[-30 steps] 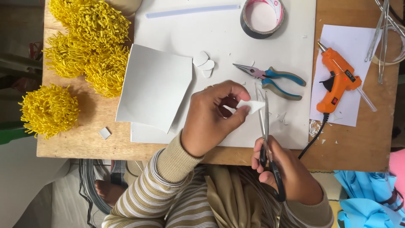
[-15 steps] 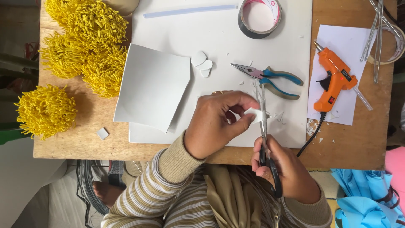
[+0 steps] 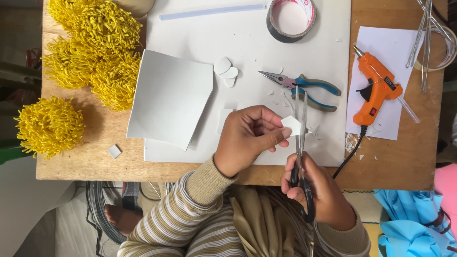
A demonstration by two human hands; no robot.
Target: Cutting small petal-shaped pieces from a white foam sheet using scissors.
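Pinched between the thumb and fingertips of the left hand (image 3: 247, 138) is a small white foam piece (image 3: 291, 125), held just above the near edge of the large white sheet (image 3: 247, 52) that covers the wooden table (image 3: 85, 164). Right hand (image 3: 320, 190) is closed through the black handles of a pair of long steel scissors (image 3: 301, 143), whose blades point away from the person and meet the right edge of the small piece. Whether the blades are parted or closed there cannot be told.

Tiny white offcuts lie scattered around the piece. Beyond it rest blue-handled pliers (image 3: 301, 85), and to their left three small white petal-shaped cutouts (image 3: 227, 72) touch one another. A curved rectangle of white foam (image 3: 170, 99) lies at the left of the sheet, beside a cluster of yellow fringed pom-pom flowers (image 3: 90, 52). An orange hot glue gun (image 3: 376, 91) sits on a white paper at the right, well apart from the hands. A roll of dark tape (image 3: 291, 19) lies at the far edge.
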